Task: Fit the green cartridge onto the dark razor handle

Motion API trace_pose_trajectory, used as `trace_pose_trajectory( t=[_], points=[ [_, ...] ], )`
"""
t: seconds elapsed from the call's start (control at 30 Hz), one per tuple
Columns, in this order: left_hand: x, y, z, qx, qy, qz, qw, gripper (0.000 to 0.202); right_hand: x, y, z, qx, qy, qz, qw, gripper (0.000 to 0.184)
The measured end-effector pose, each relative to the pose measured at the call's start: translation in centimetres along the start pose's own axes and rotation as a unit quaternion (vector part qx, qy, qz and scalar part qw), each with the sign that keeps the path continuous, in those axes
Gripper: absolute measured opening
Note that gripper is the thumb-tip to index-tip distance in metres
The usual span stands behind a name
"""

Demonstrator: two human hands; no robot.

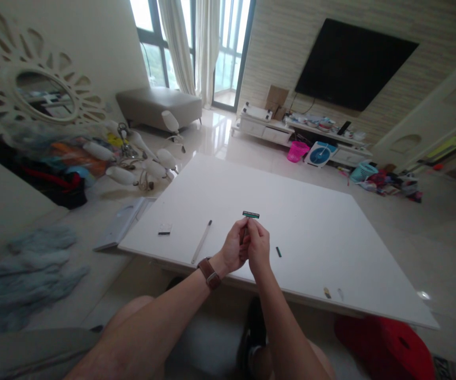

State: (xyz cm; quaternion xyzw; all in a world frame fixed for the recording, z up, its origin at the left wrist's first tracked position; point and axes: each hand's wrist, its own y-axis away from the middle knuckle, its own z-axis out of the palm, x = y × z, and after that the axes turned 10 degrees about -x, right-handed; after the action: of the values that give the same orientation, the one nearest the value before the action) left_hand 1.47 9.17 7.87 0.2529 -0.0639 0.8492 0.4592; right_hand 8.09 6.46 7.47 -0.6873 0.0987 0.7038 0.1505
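Note:
Both hands meet above the near half of the white table. My left hand, with a brown watch strap at its wrist, is closed around the handle of a razor. Fingers of my right hand pinch the same razor just below its head. The dark head with a green strip points away from me; most of the handle is hidden by my fingers. To the right lies a small dark strip. On the left are a thin pale stick with a dark tip and a small clear piece with a black edge.
The white table spreads out before me. Near its front right edge lie a small yellow-and-dark item and a clear one. A red seat stands below that corner. A lamp with several white shades is beyond the left edge.

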Motion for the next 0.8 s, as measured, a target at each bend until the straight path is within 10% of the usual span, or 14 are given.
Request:
trace_pose_trajectory(
  t=[0.8],
  points=[
    [0.28, 0.38, -0.35, -0.017, 0.011, -0.027, 0.999, 0.056, 0.66, 0.07, 0.15, 0.003, -0.037, 0.047, 0.998, 0.039]
  ],
)
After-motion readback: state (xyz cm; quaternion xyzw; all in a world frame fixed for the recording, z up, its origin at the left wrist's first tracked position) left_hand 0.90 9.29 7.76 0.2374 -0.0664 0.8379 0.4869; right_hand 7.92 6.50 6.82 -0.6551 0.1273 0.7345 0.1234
